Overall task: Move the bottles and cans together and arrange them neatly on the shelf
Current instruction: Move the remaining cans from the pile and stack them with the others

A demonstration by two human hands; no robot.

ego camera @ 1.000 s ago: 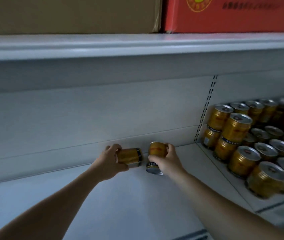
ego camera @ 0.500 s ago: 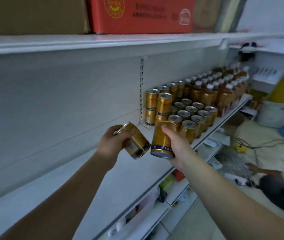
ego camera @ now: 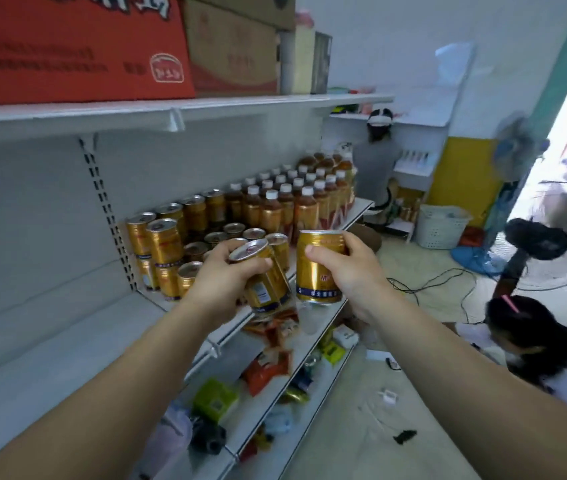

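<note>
- The left grip (ego camera: 221,275) is clenched round the tilted can (ego camera: 265,284), fingers over its upper rim and thumb along the side. The silver lid leans up and left, the base down and right.
- The right grip (ego camera: 353,271) grasps the upright can (ego camera: 317,271) round its body, thumb on the near face.
- The two cans hang just beside each other at the base. I cannot tell whether they touch.
- A second ago both cans were being taken from the far back of the bare left bay. Half a second ago they were lifted clear. Now they are in the air, to the right, at the near front corner of the stacked cans (ego camera: 166,245).
- In my judgement the stray pair is nearly gathered to its group, and setting them down is not yet done. The tilted can likely needs righting first.
- The cans are smooth, rigid cylinders printed gold, with a dark band low down and bright pull-tab lids. They look slick but easy to wrap.
- The stock is two tiers high at the far left and one tier nearer the edge.
- Farther right stand the bottles (ego camera: 287,206), amber with white caps, in close rows.
- The shelf (ego camera: 67,341) is flat, white and matt, and a slotted upright (ego camera: 102,202) divides its bays.
- A red carton (ego camera: 67,46) sits on the board above, and loose packets (ego camera: 264,370) lie on the tier below.
</note>
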